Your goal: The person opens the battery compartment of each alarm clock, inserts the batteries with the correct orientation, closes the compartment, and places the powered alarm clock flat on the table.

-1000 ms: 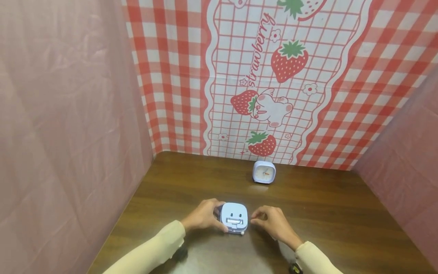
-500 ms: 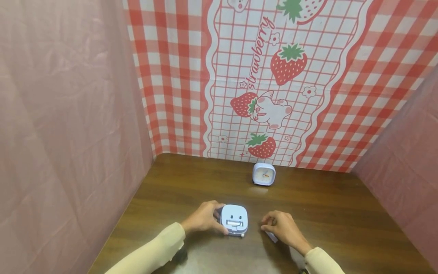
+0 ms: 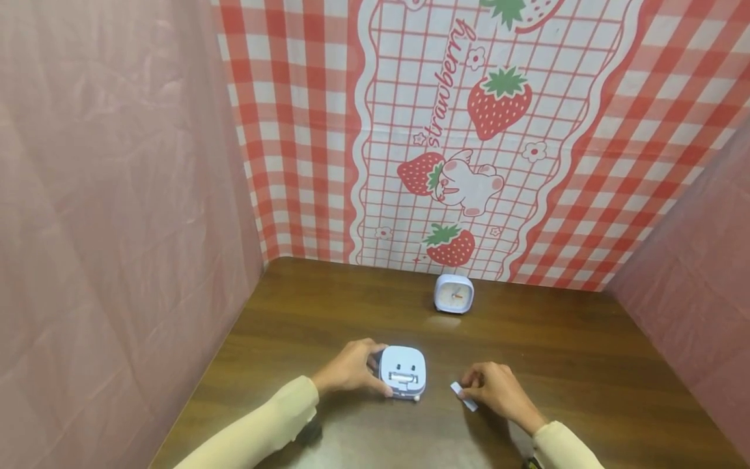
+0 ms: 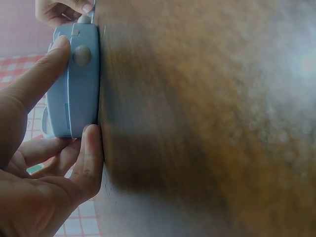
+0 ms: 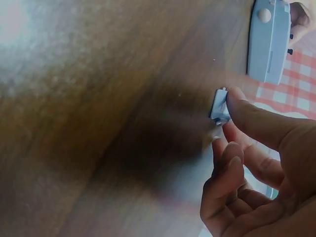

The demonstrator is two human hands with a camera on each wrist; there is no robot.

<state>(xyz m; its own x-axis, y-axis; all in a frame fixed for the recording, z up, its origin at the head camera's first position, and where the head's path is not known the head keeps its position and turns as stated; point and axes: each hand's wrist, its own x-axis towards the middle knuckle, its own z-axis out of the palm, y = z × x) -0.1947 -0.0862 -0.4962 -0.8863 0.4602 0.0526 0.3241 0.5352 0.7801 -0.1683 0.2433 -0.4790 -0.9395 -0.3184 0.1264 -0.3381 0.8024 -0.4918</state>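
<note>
A pale blue alarm clock [image 3: 402, 360] lies face down on the table, with two dark knobs and an uncovered battery slot on its back. A light-coloured battery [image 3: 403, 376] sits in that slot. My left hand [image 3: 353, 368] grips the clock's left side, thumb at the near edge and fingers at the far edge; the left wrist view shows the clock's side [image 4: 84, 94] between them. To the right, apart from the clock, my right hand [image 3: 498, 391] pinches a small pale battery cover [image 3: 465, 397] between thumb and fingers, also seen close up as a cover [image 5: 218, 104] in the right wrist view.
A second pale clock [image 3: 454, 294] stands upright at the back of the wooden table [image 3: 562, 345], its dial facing forward. Behind it hangs a red-checked strawberry cloth [image 3: 410, 215]. Pink curtains [image 3: 129, 215] close off both sides.
My right hand has drawn away from the clock to the right, and the battery cover has come into sight in its fingers. The left hand keeps its hold on the clock.
</note>
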